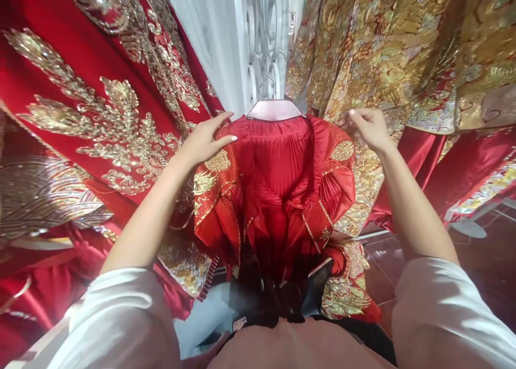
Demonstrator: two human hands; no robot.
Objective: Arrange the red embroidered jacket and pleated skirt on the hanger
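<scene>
A red jacket [282,154] with gold embroidery and a pleated lining hangs in front of me on a hanger [276,110] with a metal hook. My left hand [207,135] rests at the jacket's left shoulder, its thumb and fingers stretched apart. Beside the opposite shoulder, my right hand [368,126] is closed in a pinch. Whether it has hold of the jacket's edge or anything else I cannot make out. Below, the jacket's front falls in folds, and its lower part is in shadow.
To the left hangs a red garment [92,105] with large gold beadwork. Gold brocade garments [382,73] fill the right side. Behind the hanger are a white curtain [205,25] and a white rack with loops [250,35]. Dark floor tiles [382,256] show at lower right.
</scene>
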